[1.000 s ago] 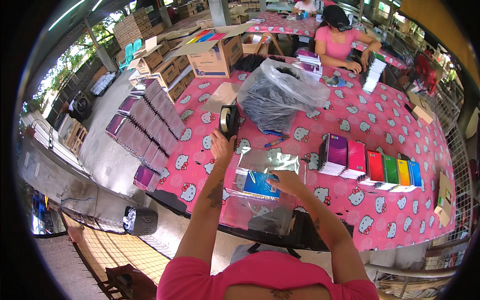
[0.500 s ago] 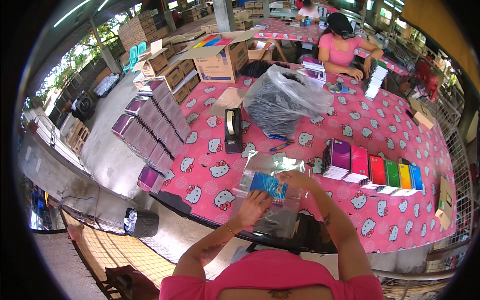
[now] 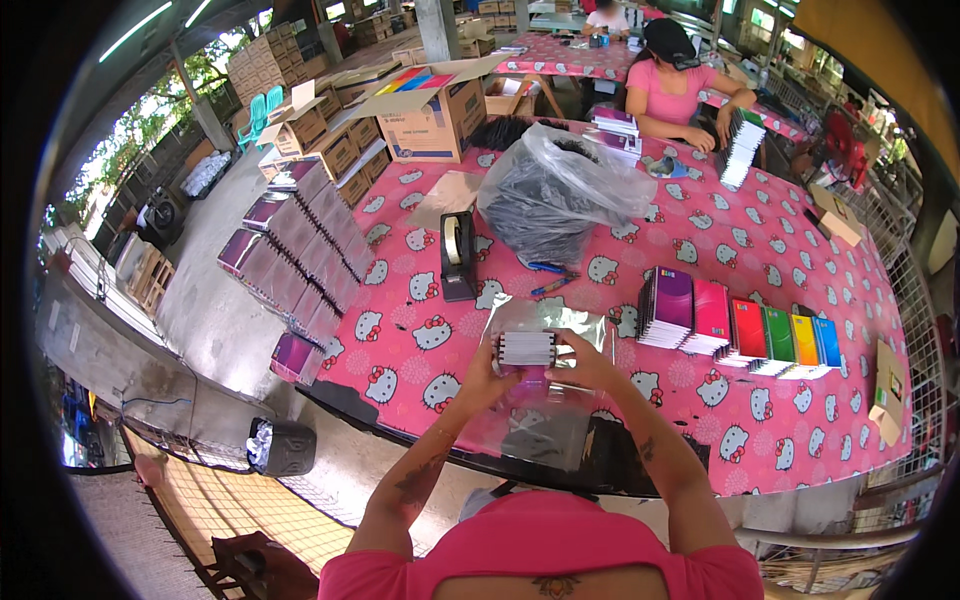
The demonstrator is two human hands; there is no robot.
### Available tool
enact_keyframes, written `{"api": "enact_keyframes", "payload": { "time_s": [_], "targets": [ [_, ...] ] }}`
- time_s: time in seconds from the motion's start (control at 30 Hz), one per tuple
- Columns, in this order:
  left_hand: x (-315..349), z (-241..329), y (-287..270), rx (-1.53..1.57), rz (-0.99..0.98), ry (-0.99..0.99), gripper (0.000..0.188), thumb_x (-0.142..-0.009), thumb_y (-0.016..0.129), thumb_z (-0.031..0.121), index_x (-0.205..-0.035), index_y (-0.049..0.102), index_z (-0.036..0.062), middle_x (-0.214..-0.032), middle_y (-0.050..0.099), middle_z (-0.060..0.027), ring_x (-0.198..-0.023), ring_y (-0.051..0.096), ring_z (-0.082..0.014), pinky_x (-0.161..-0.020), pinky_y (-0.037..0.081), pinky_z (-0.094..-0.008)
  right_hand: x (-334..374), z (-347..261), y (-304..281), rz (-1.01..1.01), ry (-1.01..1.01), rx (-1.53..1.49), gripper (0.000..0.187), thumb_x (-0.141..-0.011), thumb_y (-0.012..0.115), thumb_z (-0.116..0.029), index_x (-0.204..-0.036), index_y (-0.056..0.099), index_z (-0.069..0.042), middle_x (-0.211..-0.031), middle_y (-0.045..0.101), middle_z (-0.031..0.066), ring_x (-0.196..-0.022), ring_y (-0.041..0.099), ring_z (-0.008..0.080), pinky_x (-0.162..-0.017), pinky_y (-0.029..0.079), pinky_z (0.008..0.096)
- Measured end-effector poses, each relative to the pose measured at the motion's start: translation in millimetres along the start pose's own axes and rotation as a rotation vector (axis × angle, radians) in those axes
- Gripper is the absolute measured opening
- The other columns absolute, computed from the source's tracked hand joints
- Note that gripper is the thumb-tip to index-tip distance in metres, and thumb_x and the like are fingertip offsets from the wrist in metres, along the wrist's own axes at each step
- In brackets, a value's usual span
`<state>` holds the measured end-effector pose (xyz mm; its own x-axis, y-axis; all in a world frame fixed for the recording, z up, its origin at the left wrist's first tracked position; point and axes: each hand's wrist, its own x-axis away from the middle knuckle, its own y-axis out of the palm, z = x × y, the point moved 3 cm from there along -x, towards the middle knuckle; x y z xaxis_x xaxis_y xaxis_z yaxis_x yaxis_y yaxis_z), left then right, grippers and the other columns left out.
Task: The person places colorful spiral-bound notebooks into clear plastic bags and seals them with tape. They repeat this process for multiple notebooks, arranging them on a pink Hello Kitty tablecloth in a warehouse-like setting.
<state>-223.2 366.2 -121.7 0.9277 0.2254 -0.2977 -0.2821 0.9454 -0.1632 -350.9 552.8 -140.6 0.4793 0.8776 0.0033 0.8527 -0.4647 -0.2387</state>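
Note:
Near the table's front edge, my left hand (image 3: 487, 376) and my right hand (image 3: 584, 362) grip a small stack of spiral notebooks (image 3: 526, 349) from its two sides. Its white page edges and dark binding coils face up, and a purple cover shows on the side toward me. Beneath the stack lie clear plastic sheets or bags (image 3: 540, 432) that shine in the light. Parts of my fingers are hidden against the notebooks' sides.
A tape dispenser (image 3: 458, 257), pens (image 3: 553, 282) and a plastic bag of black coils (image 3: 560, 195) lie beyond my hands. Notebooks in several colours (image 3: 712, 317) stand at right, wrapped stacks (image 3: 300, 245) at left. A co-worker (image 3: 675, 90) handles notebooks across the pink-covered table (image 3: 740, 400).
The stack was lying flat with a blue cover upward; now it is turned so its page edges face up. My hands have moved from its top to its two sides.

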Motion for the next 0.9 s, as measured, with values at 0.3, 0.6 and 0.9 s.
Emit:
{"api": "enact_keyframes", "payload": {
  "time_s": [0.3, 0.6, 0.9],
  "targets": [
    [-5.4, -17.0, -16.4, -0.087, -0.197, -0.075, 0.092, -0.078, 0.083, 0.022, -0.149, 0.027, 0.0024, -0.126, 0.056, -0.0123, -0.115, 0.057, -0.0221, -0.096, 0.048, -0.0380, 21.8, -32.8, 8.9, 0.203, -0.058, -0.126, 0.108, -0.072, 0.088, -0.023, -0.155, 0.020, -0.010, -0.147, 0.040, 0.0150, -0.139, 0.037, 0.0299, -0.116, 0.029, 0.0474],
    [-126.9, -97.0, -160.2, 0.004, 0.409, -0.738, 0.031, -0.085, 0.073, 0.022, -0.108, 0.070, 0.0014, -0.080, 0.066, -0.0033, -0.077, 0.062, -0.0163, -0.074, 0.052, -0.0352, 24.4, -148.9, 23.6, 0.146, -0.399, 0.793, 0.025, -0.083, 0.072, -0.028, -0.105, 0.067, -0.017, -0.118, 0.063, 0.0013, -0.116, 0.058, 0.0201, -0.115, 0.024, 0.0513],
    [-90.5, -97.4, -126.5, -0.064, 0.659, -0.266, 0.013, -0.083, 0.070, 0.015, -0.087, 0.069, 0.0031, -0.081, 0.072, -0.0079, -0.065, 0.068, -0.0238, -0.062, 0.053, -0.0395, 12.6, -153.8, 46.3, 0.136, -0.357, 0.791, 0.035, -0.084, 0.071, -0.029, -0.114, 0.067, -0.014, -0.109, 0.069, 0.0046, -0.108, 0.062, 0.0215, -0.108, 0.031, 0.0456]
  ]
}}
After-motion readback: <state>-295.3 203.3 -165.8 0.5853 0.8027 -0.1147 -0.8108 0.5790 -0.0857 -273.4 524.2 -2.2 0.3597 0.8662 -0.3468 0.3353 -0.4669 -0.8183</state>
